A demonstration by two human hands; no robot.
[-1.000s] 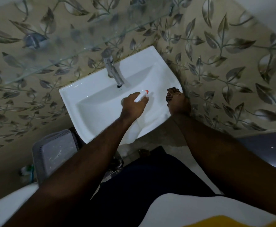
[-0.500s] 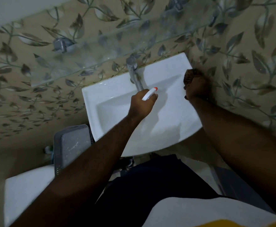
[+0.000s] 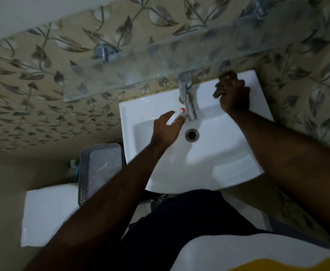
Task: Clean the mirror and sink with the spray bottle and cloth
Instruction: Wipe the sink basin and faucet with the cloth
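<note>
A white sink hangs on the leaf-patterned wall. My left hand is over the basin's left side, closed around a white spray bottle whose red nozzle tip points at the chrome tap. The bottle's body is hidden in my hand. My right hand rests on the sink's back right corner, pressing a dark cloth that shows above and beside my fingers. The drain lies between my two arms. No mirror is in view.
A glass shelf juts from the wall above the tap. A grey perforated basket stands left of the sink, with a white toilet tank below it. A tiled wall is close on the right.
My right hand with the cloth has slid from the sink's right front rim up to its back right corner. My left hand has moved the spray bottle to the left of the tap. The view shifted.
</note>
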